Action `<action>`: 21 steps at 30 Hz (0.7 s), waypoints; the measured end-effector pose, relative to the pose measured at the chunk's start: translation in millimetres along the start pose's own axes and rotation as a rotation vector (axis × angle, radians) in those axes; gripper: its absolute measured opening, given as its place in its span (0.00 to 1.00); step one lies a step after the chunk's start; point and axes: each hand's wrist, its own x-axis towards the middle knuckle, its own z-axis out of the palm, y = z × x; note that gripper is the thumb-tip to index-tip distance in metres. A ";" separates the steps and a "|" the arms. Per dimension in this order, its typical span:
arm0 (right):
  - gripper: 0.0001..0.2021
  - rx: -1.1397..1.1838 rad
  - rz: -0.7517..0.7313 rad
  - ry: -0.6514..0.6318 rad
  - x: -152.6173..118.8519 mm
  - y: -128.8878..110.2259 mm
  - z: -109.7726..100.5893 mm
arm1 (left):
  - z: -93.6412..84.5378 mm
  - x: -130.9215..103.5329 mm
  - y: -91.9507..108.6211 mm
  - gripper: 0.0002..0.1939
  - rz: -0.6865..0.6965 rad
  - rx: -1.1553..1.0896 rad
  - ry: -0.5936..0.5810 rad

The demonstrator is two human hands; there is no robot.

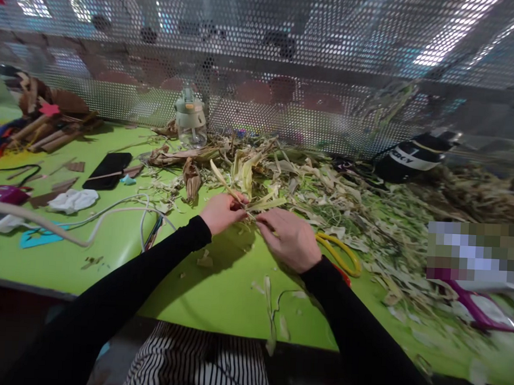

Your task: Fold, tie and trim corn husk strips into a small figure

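My left hand [225,212] is closed around a bundle of pale dried corn husk [243,175], whose yellowish strips fan up and to the right above the fingers. One thin stalk-like piece [219,175] slants up leftward from the grip. Close on its right, my right hand [288,235] pinches at the lower end of the same bundle, thumb and fingers pressed together. What exactly sits between those right fingertips is too small to make out. Beside the right wrist lie scissors with yellow handles [343,254], partly hidden by the hand.
Husk scraps [325,201] cover the back and right of the green table [218,304]. A water bottle [191,120], phone [107,170], crumpled tissue [73,200] and white cable [124,209] lie left; a black bottle [412,159] leans right. Perforated metal screen [263,56] stands behind.
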 end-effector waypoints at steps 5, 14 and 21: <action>0.08 0.033 -0.012 0.000 1.5 5.3 2.0 | 8.2 -7.0 -2.4 0.03 0.198 0.336 -0.154; 0.14 0.124 0.225 0.261 1.2 9.8 -1.6 | 13.4 -9.8 3.1 0.04 -0.064 -0.342 -0.271; 0.18 0.087 0.281 0.415 0.1 7.6 -0.4 | 17.6 -12.2 11.4 0.06 -0.131 -0.696 -0.082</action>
